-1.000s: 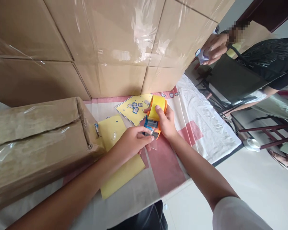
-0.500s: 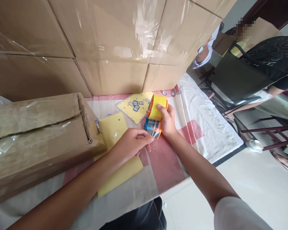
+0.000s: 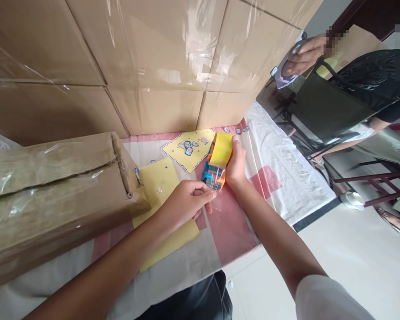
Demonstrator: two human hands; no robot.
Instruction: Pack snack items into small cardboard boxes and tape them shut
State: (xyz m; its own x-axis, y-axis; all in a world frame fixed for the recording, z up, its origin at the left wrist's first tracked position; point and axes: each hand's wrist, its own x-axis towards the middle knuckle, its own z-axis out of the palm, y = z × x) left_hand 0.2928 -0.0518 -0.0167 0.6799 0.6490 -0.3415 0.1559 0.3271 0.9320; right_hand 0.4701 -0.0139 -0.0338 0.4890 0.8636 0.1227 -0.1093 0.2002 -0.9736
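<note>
My right hand grips an orange and blue tape dispenser that carries a yellow roll of tape, held just above the pink and white cloth. My left hand pinches the clear tape end coming off the dispenser's lower edge. Under my left hand lies a plain yellow sheet. A second yellow sheet with small blue and white stickers lies just beyond the dispenser.
A long taped cardboard box lies at my left. Stacked taped cartons form a wall behind. At the right another person's hand holds something small above a dark chair. Pale floor tiles spread below.
The dispenser has tilted and shifted slightly right in my right hand. My left hand has drawn the clear tape end a little further out. The other person's hand has reappeared at the upper right.
</note>
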